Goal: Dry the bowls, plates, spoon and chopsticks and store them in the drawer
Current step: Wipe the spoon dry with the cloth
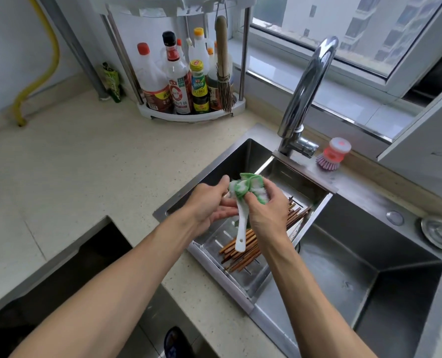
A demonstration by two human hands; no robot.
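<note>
Brown chopsticks (243,251) heaped in steel drain tray (209,251) over sink (370,280). Above, at centre: left hand (209,205) cradling white spoon (241,228), fingers loosely curled; right hand (266,213) pinching green-white cloth (243,188) round its bowl. Faucet (308,94) at one o'clock.

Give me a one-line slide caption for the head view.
Right hand rubs green cloth over white spoon held by left hand above chopsticks.

Faucet (308,91) looming beside hands (264,210)
</note>
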